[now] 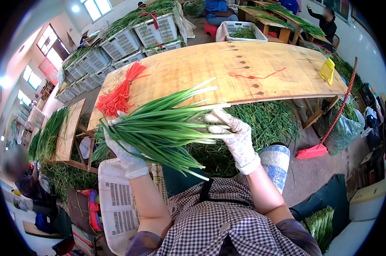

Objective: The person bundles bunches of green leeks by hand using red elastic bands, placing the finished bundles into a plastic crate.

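A loose bunch of garlic chives, long green leaves with white stem ends, is held above the near edge of the wooden table. My left hand, in a pale patterned glove, is closed round the leafy end at the left; the leaves partly hide its fingers. At the right, my right hand, gloved alike, has its fingers closed on some white stem ends. A few stems fan out apart from the rest. Beside my left hand, a bundle of red ties lies on the table.
A single red tie and a yellow plastic object are on the table. White crates of greens stand at the back left. A red broom leans at the right. Loose leaves cover the floor beneath. Other people sit nearby.
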